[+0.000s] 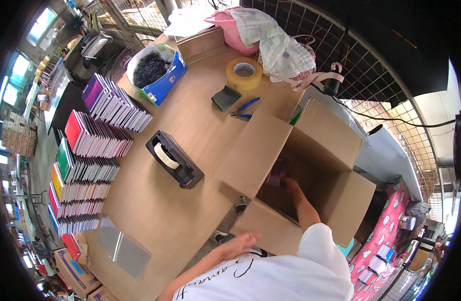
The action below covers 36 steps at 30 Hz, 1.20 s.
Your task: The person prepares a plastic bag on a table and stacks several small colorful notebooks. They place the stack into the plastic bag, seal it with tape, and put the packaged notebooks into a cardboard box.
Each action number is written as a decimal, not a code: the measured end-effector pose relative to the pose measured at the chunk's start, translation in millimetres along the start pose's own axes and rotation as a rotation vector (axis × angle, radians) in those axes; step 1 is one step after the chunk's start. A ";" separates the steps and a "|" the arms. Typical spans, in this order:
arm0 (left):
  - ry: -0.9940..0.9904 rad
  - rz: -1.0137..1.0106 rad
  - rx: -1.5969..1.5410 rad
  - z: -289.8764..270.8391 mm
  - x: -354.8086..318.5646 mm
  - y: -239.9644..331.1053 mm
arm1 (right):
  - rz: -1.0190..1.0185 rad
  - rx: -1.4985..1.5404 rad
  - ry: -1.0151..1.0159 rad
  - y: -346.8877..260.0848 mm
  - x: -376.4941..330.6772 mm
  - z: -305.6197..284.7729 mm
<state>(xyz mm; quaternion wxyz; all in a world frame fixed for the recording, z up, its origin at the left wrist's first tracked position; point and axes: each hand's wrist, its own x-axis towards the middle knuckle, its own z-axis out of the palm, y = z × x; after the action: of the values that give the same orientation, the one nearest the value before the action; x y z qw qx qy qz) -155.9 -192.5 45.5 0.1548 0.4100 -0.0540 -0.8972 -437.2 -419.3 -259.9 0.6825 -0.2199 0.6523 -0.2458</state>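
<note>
My right arm reaches down into an open cardboard box on the right, its flaps spread outward. Inside, my right hand is in shadow beside a dark pinkish-purple item. That item's kind is too dim to tell, and my fingers are partly hidden. In front of my shirt, at the table's near edge, my left hand holds nothing, its fingers stretched out toward the box's near flap.
Stacked notebooks line the table's left side. A black tape dispenser stands mid-table, with clear plastic sleeves nearer me. Toward the back are a tape roll, blue-handled cutters, a dark block and a blue carton.
</note>
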 end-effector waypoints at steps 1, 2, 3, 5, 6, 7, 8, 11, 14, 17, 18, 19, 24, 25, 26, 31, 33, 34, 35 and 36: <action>-0.069 0.085 0.107 -4.9 7.0 -20.6 | -0.030 0.090 0.050 -6.7 -5.3 11.3; -0.134 0.168 0.214 -14.5 17.6 -46.3 | -0.056 0.181 0.097 -18.1 -18.2 28.6; -0.115 0.166 0.409 -12.6 13.5 -38.3 | -0.085 0.281 0.162 -27.5 -26.1 41.9; 0.010 0.086 0.869 17.9 -26.5 24.6 | -0.305 0.135 0.224 -36.5 -25.7 57.0; 0.132 0.014 1.131 31.8 -46.4 57.0 | -0.418 0.054 0.246 -41.3 -25.1 59.0; 0.173 0.010 1.188 31.1 -48.3 65.6 | -0.415 -0.072 0.368 -32.1 -10.5 50.6; 0.195 0.008 1.254 29.6 -49.3 75.0 | -0.403 -0.196 0.510 -11.1 17.7 35.9; 0.343 0.052 1.270 30.0 -47.9 81.7 | -0.464 -0.313 0.535 -15.5 32.7 57.1; 0.577 0.278 1.226 35.6 -41.6 89.7 | -0.422 -0.221 0.601 -17.2 40.1 72.8; 0.807 0.706 1.369 31.3 -27.4 103.7 | -0.276 -0.277 0.628 -48.6 24.1 91.5; 0.818 0.728 1.450 29.5 -24.4 108.9 | -0.223 -0.326 0.617 -64.1 10.7 99.7; 0.821 0.752 1.537 27.3 -21.4 112.6 | -0.213 -0.331 0.648 -70.5 6.4 104.3; 0.656 0.681 1.474 29.2 -15.5 108.5 | -0.224 -0.698 0.639 -47.4 44.1 53.4; 0.605 0.591 1.443 28.1 -17.1 115.6 | -0.223 -0.824 0.502 -52.9 34.4 47.0; 0.619 0.622 1.422 23.1 -16.3 125.4 | -0.214 -0.935 0.369 -58.9 23.5 34.4; 1.232 0.977 1.424 -18.4 -13.2 191.8 | -0.558 -0.920 0.357 -144.5 -232.4 43.8; 1.337 1.149 1.445 -60.8 16.9 226.4 | -0.779 -1.061 0.802 -152.7 -321.5 31.1; 1.272 1.207 1.419 -66.2 27.4 248.8 | -0.633 -1.248 1.118 -143.2 -346.1 18.2; 1.072 1.017 1.225 -54.2 30.7 271.7 | -0.418 -1.189 1.323 -138.6 -353.6 5.2; 0.878 0.821 1.023 -44.1 31.6 288.2 | -0.198 -1.121 1.510 -135.3 -360.9 -9.3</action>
<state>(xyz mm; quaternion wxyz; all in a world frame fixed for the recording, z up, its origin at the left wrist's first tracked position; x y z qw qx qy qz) -74.9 -474.1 58.3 0.2729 0.6944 -0.5409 -0.3882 -463.2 -300.4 106.0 -0.1494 -0.3531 0.9231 -0.0307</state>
